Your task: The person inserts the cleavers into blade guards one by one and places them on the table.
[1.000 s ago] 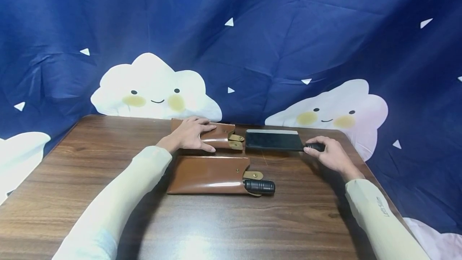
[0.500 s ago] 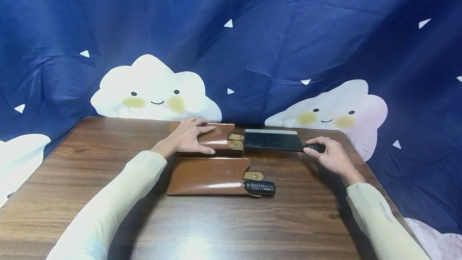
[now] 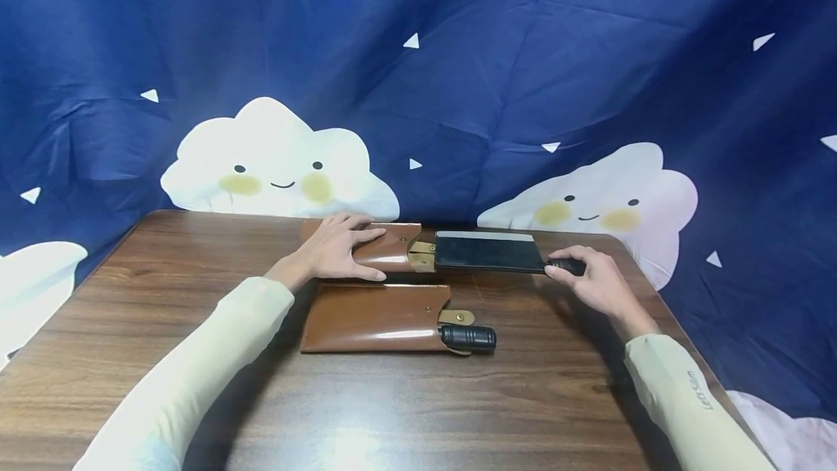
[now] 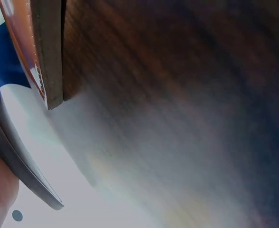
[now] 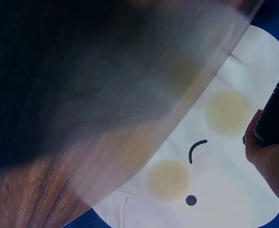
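Observation:
A brown leather knife sheath lies near the table's back edge. My left hand rests across it with spread fingers, the thumb along its near edge. A cleaver with a dark blade and a pale silver edge lies in line with it, its front end right at the sheath's tan flap. My right hand pinches the cleaver's black handle, also seen dark in the right wrist view beside the fingers. Nearer me lies a second brown sheath, from which a black handle sticks out.
All of this lies on a brown wood-grain table. Right behind it hangs a blue curtain with white clouds and triangles. The second sheath sits close in front of the left hand. A stitched leather edge shows in the left wrist view.
The cleaver and my right hand have shifted slightly left, and the blade's end has closed up on the sheath's flap. My left hand and the back sheath have slid slightly left.

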`<action>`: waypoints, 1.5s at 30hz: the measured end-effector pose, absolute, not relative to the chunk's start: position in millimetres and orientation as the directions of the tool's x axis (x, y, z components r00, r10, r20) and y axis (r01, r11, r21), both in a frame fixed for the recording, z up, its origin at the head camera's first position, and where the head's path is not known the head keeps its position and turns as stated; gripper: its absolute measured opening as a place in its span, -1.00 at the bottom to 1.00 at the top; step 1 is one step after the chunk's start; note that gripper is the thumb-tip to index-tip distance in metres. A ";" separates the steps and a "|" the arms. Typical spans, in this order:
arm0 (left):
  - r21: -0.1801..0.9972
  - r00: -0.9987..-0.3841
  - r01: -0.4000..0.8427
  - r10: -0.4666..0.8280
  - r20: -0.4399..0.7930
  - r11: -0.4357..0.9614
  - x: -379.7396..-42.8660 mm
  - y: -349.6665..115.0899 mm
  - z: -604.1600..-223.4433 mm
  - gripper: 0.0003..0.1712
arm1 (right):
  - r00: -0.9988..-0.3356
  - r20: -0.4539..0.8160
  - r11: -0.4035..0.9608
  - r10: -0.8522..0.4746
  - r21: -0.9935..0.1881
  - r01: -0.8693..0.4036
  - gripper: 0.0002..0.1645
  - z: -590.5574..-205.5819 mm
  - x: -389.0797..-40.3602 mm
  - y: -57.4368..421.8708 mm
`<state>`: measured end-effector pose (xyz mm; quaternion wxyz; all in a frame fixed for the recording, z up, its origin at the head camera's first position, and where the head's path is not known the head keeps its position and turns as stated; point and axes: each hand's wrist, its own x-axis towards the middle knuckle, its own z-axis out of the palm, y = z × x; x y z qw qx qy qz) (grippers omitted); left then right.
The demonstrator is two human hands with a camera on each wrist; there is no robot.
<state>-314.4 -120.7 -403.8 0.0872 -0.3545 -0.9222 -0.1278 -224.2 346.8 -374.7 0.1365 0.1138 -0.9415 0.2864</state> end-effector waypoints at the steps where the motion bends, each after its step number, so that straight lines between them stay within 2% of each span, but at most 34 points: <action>1: 0.173 -0.733 0.676 0.632 0.252 0.716 -313.5 -121.2 -403.5 0.13 | -0.936 0.325 0.809 -0.139 -0.507 -0.296 -0.65 -374.7 -224.2 345.6; 29: 0.179 -0.729 0.682 0.636 0.254 0.709 -302.1 -122.0 -394.1 0.15 | -0.927 0.335 0.786 -0.169 -0.521 -0.332 -0.65 -377.8 -220.2 325.6; 37: 0.172 -0.719 0.691 0.643 0.266 0.702 -301.1 -120.9 -394.6 0.15 | -0.908 0.380 0.776 -0.178 -0.513 -0.367 -0.70 -377.2 -220.8 319.9; 45: 0.174 -0.728 0.681 0.635 0.258 0.711 -300.4 -121.7 -393.8 0.16 | -0.919 0.355 0.779 -0.174 -0.521 -0.348 -0.65 -375.6 -224.1 309.6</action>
